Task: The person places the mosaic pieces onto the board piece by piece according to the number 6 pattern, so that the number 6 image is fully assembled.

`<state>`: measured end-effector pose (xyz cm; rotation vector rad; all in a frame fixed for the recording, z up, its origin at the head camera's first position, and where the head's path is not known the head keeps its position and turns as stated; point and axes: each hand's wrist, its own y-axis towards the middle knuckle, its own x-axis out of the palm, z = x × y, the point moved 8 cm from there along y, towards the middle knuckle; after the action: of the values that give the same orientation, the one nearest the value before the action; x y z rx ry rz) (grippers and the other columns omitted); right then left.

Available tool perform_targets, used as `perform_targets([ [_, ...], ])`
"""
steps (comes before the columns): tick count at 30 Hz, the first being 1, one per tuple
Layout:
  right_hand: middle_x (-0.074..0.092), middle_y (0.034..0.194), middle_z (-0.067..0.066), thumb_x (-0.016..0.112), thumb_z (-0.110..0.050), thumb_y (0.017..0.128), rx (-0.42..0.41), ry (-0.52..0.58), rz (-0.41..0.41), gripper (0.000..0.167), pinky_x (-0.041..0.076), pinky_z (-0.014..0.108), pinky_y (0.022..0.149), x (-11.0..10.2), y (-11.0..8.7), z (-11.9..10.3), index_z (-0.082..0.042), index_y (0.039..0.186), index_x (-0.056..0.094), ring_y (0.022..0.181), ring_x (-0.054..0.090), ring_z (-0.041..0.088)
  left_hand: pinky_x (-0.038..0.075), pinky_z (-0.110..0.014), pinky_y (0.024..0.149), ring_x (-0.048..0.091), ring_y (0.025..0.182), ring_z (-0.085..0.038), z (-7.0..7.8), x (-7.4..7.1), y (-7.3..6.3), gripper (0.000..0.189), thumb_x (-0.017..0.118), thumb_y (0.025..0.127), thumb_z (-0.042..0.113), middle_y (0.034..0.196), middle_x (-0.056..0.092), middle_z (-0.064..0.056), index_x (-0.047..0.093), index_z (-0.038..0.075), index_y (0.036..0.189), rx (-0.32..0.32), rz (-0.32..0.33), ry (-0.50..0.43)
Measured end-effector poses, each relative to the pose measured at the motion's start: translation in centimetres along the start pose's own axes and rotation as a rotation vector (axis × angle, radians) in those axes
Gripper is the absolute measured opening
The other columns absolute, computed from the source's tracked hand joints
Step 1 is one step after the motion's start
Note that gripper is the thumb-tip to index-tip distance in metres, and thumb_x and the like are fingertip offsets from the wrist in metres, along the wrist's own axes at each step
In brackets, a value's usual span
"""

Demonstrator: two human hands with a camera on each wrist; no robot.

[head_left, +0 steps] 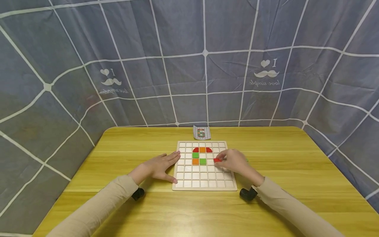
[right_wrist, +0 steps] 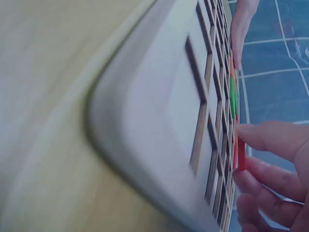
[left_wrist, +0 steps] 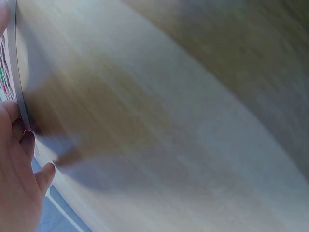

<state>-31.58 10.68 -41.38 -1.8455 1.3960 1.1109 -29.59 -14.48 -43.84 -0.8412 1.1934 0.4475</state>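
Note:
A wooden grid board (head_left: 204, 188) lies on the table. In its upper cells sit two red rounded tiles (head_left: 195, 150), an orange tile (head_left: 202, 149) between them, a green tile (head_left: 195, 155), another orange tile (head_left: 195, 161) and a second green tile (head_left: 202, 161). My right hand (head_left: 235, 162) pinches a red tile (right_wrist: 241, 154) between thumb and fingers, just over the board's right-middle cells. At the board's left edge rests my left hand (head_left: 162, 165), fingers extended and thumb spread, touching the frame.
Behind the board a small printed card (head_left: 202, 132) shows a coloured grid pattern. A sliver of green (head_left: 247, 160) peeks out behind my right hand. Black wrist devices (head_left: 248, 194) hang under both wrists. A grey gridded curtain (head_left: 189, 75) surrounds the wooden table (head_left: 189, 214).

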Motion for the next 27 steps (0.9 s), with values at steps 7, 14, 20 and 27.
perform_targets([
  [7,0.072,0.085,-0.008,0.08,-0.034,0.076,0.012,0.0,-0.031,0.019,0.046,0.023,0.059,0.6,0.6,-0.9,-0.02,0.088,0.077,0.077,0.064,0.009,0.017,-0.048,0.121,0.014,0.15,-0.023,0.2,0.0,0.0,0.105,0.056,0.082,0.07,0.164,0.001,-0.007,0.01,0.01,0.156,0.002,-0.002,-0.003],
  [14,0.072,0.085,-0.008,0.08,-0.033,0.076,0.009,0.004,-0.044,0.016,0.046,0.024,0.061,1.2,1.2,-1.3,-0.02,0.085,0.076,0.073,0.062,0.006,0.018,-0.048,0.121,0.016,0.15,-0.022,0.3,-0.1,0.0,0.104,0.055,0.082,0.07,0.164,0.002,-0.006,0.01,0.011,0.156,-0.003,-0.004,0.002],
  [20,0.072,0.083,-0.009,0.08,-0.033,0.076,0.021,0.005,-0.052,0.016,0.045,0.024,0.057,1.4,1.4,-1.5,-0.02,0.085,0.076,0.07,0.059,0.005,0.018,-0.048,0.121,0.019,0.149,-0.023,0.3,-0.2,-0.1,0.104,0.056,0.082,0.069,0.164,0.003,-0.007,0.012,0.01,0.156,-0.001,-0.001,-0.001],
  [27,0.069,0.075,-0.01,0.082,-0.032,0.075,0.006,0.019,-0.041,0.016,0.041,0.023,0.051,1.6,1.5,-1.8,-0.02,0.083,0.076,0.062,0.056,0.005,0.018,-0.048,0.121,0.022,0.148,-0.024,0.3,-0.2,-0.1,0.103,0.057,0.083,0.068,0.164,0.004,-0.007,0.013,0.011,0.156,-0.003,0.007,-0.007],
])
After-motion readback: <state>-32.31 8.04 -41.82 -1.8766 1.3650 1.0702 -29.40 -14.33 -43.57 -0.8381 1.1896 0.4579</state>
